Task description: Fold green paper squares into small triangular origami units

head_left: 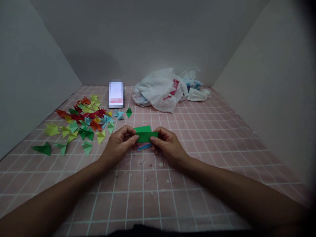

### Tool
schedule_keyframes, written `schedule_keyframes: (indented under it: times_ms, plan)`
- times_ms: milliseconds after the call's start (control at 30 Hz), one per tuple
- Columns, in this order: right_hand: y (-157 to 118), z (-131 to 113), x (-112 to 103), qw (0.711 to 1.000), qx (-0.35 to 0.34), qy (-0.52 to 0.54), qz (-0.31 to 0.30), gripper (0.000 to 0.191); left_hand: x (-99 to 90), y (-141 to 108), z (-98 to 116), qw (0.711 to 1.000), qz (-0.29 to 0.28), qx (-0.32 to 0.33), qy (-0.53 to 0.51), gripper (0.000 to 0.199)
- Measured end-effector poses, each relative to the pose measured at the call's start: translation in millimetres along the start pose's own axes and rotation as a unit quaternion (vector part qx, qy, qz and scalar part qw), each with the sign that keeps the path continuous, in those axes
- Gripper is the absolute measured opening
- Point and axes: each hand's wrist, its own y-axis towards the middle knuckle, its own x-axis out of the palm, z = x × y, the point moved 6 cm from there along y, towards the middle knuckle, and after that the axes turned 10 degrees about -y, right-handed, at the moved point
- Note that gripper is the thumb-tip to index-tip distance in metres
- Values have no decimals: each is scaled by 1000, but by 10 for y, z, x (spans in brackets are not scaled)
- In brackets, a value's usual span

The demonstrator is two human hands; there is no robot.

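Left hand (118, 145) and right hand (169, 147) pinching a folded green paper strip (146, 134), coloured paper stack (144, 147) just below, origami pieces (81, 121) scattered across a pink grid mat (197, 184), white plastic bag (158, 90) beyond

Tiled surface (197, 131) w/ walls L & R. Origami pieces (81, 120) lie scattered on L side, phone (116, 94) just behind them, plastic bag (158, 90) to its R by back wall (123, 39). Paper stack (143, 147) sits centre, under folded paper (145, 134) held btwn left hand (118, 144) & right hand (170, 144).
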Motion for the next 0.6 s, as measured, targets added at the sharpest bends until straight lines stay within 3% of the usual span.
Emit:
schedule_keyframes:
  times_ms: [433,533,600]
  plan:
    - [-36,-52,14,995,-17,-97,-25,21,-24,-29,-10,999,35,0,-31,25]
    - [-53,-174,-28,972,-103,-211,14,16,-19,-32,-8,999,35,3,-18,24]
    - [-101,-307,-3,926,-213,-309,38,20,-6,-37,6,999,28,11,9,22]
